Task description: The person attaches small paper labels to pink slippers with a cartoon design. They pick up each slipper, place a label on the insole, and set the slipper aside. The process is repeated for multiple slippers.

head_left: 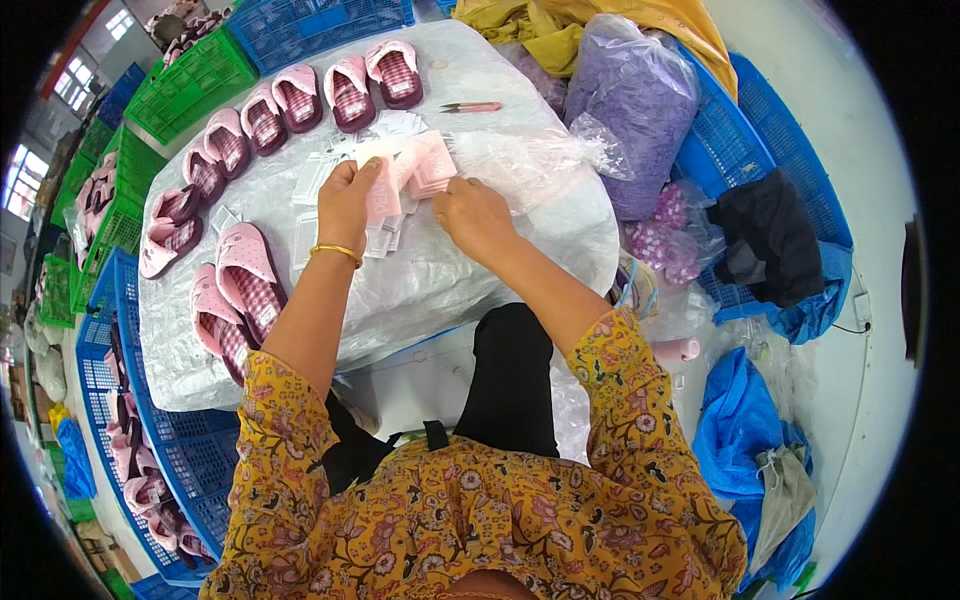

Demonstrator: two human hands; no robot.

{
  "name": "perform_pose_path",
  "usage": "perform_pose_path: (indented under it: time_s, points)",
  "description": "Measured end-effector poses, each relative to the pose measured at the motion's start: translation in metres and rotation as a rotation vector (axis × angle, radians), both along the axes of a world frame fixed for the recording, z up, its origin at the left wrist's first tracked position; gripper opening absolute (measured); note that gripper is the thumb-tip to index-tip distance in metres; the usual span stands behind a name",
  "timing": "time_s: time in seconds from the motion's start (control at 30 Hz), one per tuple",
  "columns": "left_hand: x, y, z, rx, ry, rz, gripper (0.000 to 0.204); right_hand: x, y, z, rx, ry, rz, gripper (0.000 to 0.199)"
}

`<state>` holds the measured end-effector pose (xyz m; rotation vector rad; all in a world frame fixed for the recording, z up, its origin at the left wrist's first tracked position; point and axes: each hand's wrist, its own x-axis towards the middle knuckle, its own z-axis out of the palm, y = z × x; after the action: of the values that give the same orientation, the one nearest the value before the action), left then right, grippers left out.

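Crates ring our workplace: green crates [190,72] upper left, blue crates [170,450] lower left w/ more slippers inside, and a desk [420,290] wrapped in clear plastic sheeting in the middle.

Head view, only one we have: our left hand [347,200], gold bangle [336,251] at the wrist, is closed on a pink card tag [384,195], pinched upright just above the desk. Our right hand [474,215] is curled, fingertips down on the fanned stack of pink tags [425,162]; whether it actually pinches one we can't tell. Small clear plastic bags [335,165] lie scattered under and around the tags. Pink checked slippers [250,275] curve along the desk's left edge; a thread snipper [472,106] sits apart, top centre.

Risks, as we judge: the sheeting is slick and rumpled, so the tag fan could slide or scatter if the right hand nudges it. Thin tags cling together, so two may lift as one. Loose bags could drift off the desk edge.

Hard to see: fingertips of both hands are hidden behind knuckles and tags, print on tags too small, the purple bagged stuff [640,110] upper right is unclear, and the fisheye bends the rim badly.
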<state>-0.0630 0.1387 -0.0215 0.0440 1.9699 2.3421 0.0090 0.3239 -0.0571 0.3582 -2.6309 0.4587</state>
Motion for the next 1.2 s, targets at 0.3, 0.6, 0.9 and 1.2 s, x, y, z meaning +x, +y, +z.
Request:
perform_pose_path:
  time_s: [0.3,0.6,0.9,1.2]
  points:
    - [0.012,0.045,0.027,0.030,-0.115,-0.506,0.026,0.065,0.001,0.017,-0.600,-0.134,0.181,0.007]
    - [-0.001,0.103,-0.012,-0.142,-0.244,-0.785,0.027,0.129,-0.033,0.013,-0.551,-0.081,0.274,0.008]
    - [0.013,0.091,-0.009,-0.265,0.009,-0.547,0.024,0.179,-0.039,0.040,-1.038,-0.074,0.058,0.008]
    - [0.126,0.011,0.001,0.289,-0.262,-0.632,0.036,0.174,-0.014,0.020,-1.425,-0.019,-0.178,0.008]
